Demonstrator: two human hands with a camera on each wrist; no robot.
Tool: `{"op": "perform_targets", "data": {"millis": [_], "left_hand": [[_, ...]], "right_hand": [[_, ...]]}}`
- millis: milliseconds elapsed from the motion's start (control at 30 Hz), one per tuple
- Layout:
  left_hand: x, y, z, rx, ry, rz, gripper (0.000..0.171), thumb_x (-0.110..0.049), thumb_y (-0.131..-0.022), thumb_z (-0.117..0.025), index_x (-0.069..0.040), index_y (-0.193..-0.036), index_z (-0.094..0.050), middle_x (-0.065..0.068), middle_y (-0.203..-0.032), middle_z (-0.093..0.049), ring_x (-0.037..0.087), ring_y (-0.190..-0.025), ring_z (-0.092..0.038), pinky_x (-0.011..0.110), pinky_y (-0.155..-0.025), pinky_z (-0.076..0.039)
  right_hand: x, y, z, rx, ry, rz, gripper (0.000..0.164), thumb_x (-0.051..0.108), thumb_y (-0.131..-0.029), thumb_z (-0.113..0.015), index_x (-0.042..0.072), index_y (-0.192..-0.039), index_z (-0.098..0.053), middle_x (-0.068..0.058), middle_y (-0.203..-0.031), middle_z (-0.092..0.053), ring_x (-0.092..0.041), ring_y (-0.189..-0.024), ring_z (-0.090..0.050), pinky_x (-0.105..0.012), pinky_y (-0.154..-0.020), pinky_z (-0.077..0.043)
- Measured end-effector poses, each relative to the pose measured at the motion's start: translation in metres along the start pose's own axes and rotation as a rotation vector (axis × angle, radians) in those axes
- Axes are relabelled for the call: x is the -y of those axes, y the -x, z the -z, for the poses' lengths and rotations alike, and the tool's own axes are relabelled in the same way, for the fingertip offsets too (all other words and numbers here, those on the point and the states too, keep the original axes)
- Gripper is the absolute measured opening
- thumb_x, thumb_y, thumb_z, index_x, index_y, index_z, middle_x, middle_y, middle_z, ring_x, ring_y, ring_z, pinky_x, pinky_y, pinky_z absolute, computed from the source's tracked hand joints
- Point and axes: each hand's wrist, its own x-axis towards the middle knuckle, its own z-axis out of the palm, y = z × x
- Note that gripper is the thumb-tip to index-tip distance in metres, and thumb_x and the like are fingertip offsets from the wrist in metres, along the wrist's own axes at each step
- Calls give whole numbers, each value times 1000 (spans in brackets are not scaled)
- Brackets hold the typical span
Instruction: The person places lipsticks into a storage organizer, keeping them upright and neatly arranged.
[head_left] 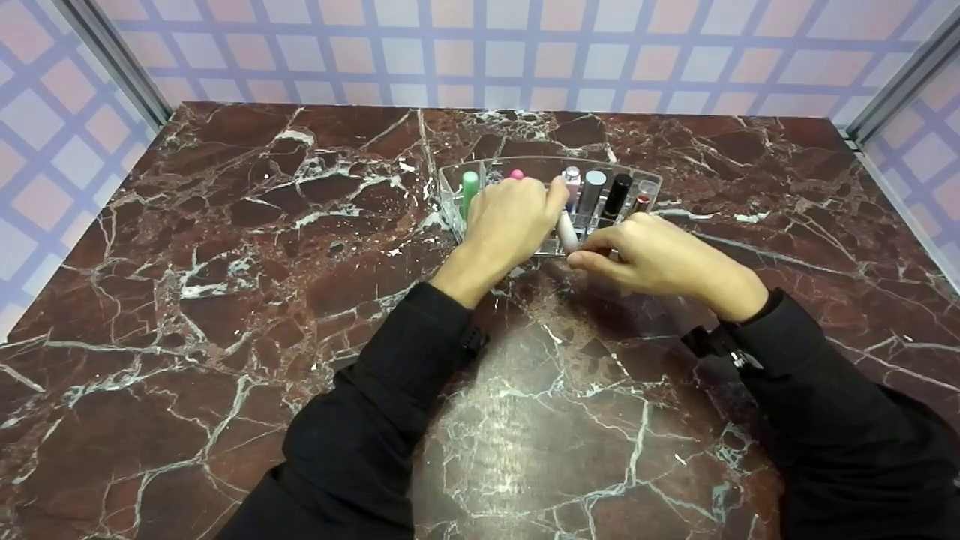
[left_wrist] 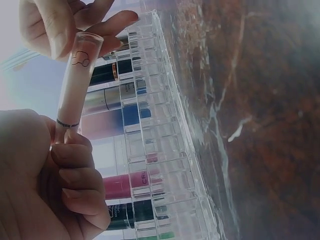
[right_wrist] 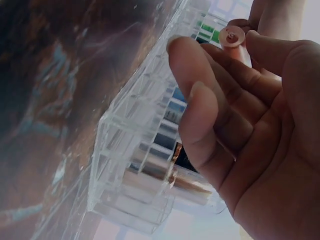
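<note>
My left hand (head_left: 510, 214) grips the upper end of a pale pink lip gloss tube (head_left: 568, 231) in front of the clear organizer (head_left: 540, 158). The tube is tilted, with a small line drawing near its clear end in the left wrist view. At that lower end my right hand (head_left: 656, 251) pinches the tube between thumb and finger; its other fingers (right_wrist: 197, 112) are loosely bent in the right wrist view. Behind the hands, the organizer holds a green tube (head_left: 469, 187), a pink-topped tube (head_left: 517, 174), a silver tube (head_left: 592, 193) and a black tube (head_left: 616, 196).
A red-tipped lipstick (head_left: 640, 203) stands at the organizer's right end. The organizer rests on a dark red marbled table (head_left: 300, 420). Checkered panels (head_left: 480, 52) rise behind the table and at both sides.
</note>
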Motion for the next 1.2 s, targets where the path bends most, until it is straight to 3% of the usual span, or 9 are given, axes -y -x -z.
{"op": "perform_targets", "data": {"millis": [233, 467, 800, 1033, 1200], "left_hand": [[-1, 0, 1, -1, 24, -17, 56, -44, -113, -29, -21, -63, -40, -7, -58, -35, 9, -50, -29, 24, -45, -27], [-1, 0, 3, 31, 49, -32, 60, -55, -110, -30, -22, -63, -44, -7, -58, -38, 9, -49, -31, 23, -45, -28], [-3, -1, 3, 75, 95, -63, 56, -47, -112, -31, -22, -63, -44, -8, -55, -37, 8, -47, -32, 23, -47, -32], [-2, 0, 3, 91, 106, -77, 59, -47, -111, -33, -24, -65, -62, -8, -53, -39, 8, -46, -32, 23, -45, -30], [-1, 0, 3, 90, 121, -83, 59, -45, -111, -34, -23, -66, -64, -9, -53, -39, 8, -46, -31, 23, -47, -31]], "right_hand": [[2, 1, 0, -14, 21, -4, 34, 36, -104, -64, 15, -77, -67, 8, -56, -54, -3, -45, -44, -28, -46, -42], [3, 1, 1, -37, 6, -45, 36, 36, -105, -62, 16, -74, -63, 7, -57, -54, -5, -45, -44, -28, -45, -41], [7, -2, -4, -30, -17, -22, 31, 36, -104, -65, 14, -81, -70, 8, -60, -56, -3, -47, -46, -28, -49, -43], [10, -4, -7, -12, -10, -34, 31, 36, -104, -64, 12, -86, -73, 7, -61, -55, -4, -47, -44, -29, -51, -43], [12, -4, -8, -10, -16, -66, 33, 35, -104, -64, 9, -85, -71, 5, -63, -58, -6, -49, -48, -30, -52, -46]]}}
